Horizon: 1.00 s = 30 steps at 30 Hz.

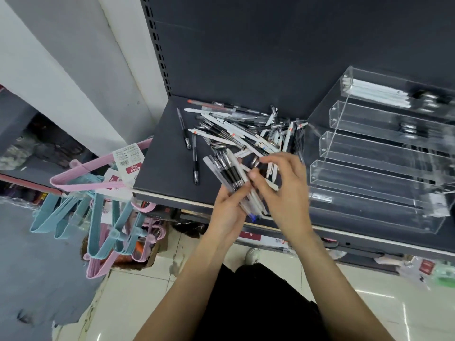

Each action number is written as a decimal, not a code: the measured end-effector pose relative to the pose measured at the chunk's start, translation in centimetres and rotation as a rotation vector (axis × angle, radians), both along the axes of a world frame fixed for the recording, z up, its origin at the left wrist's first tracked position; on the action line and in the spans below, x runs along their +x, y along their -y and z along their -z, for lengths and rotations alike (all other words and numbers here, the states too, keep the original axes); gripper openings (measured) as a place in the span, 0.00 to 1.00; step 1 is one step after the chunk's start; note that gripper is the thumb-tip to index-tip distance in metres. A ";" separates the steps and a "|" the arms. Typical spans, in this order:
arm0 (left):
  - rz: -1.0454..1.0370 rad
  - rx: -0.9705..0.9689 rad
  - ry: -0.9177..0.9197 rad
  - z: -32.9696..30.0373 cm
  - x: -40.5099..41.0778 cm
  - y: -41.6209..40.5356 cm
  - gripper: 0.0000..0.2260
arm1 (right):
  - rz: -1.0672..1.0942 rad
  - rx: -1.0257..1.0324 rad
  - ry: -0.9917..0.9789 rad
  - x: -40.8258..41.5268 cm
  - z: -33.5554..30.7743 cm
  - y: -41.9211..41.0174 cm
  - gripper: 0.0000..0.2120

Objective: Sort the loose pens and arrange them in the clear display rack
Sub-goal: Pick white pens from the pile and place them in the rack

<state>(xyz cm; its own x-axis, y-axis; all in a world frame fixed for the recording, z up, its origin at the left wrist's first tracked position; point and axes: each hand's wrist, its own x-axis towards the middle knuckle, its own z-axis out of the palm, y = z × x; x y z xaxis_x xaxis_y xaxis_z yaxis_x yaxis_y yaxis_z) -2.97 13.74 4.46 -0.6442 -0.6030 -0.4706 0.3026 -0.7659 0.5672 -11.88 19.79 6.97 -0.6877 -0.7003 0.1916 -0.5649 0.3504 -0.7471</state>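
A heap of loose pens (242,129), white ones and clear ones with black grips, lies on the dark shelf (162,153). My left hand (227,212) grips a bundle of pens (227,169) over the shelf's front edge, tips pointing up and left. My right hand (283,188) is beside it, fingers curled, pinching one pen at the bundle's upper end. The clear display rack (369,156) stands to the right with several stepped tiers. White pens (379,94) fill its top tier; the lower tiers hold few or none.
Two clear pens (190,143) lie apart at the left of the heap. Pink and blue hangers (103,193) with a price tag hang left of the shelf. Below are a lower shelf with goods and a tiled floor (138,303).
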 end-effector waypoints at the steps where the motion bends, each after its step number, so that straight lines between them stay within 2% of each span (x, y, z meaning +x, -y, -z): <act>1: 0.005 0.021 -0.020 0.0 -0.3 -0.1 0.17 | 0.040 0.011 -0.035 0.0 0.3 -1.2 0.12; 5: 0.038 0.102 -0.097 -0.4 -2.1 -0.7 0.18 | 0.054 0.048 0.156 -0.8 0.7 -4.2 0.11; 9: 0.086 0.056 -0.099 -0.8 -4.7 -3.0 0.16 | 0.078 0.039 0.101 -2.7 0.9 -6.2 0.05; 15: 0.024 0.025 -0.157 -1.4 -11.3 -8.4 0.21 | 0.125 0.024 0.071 -9.4 1.3 -11.3 0.05; 23: -0.011 -0.009 -0.113 -3.2 -20.3 -15.6 0.20 | -0.042 0.072 -0.007 -19.9 -0.5 -18.4 0.07; 27: -0.036 -0.102 -0.061 -4.0 -21.7 -16.8 0.21 | -0.161 0.083 -0.058 -22.6 -1.5 -18.3 0.09; 30: -0.073 -0.159 -0.004 -4.4 -22.3 -16.7 0.19 | -0.261 0.054 0.003 -23.8 -2.5 -17.2 0.07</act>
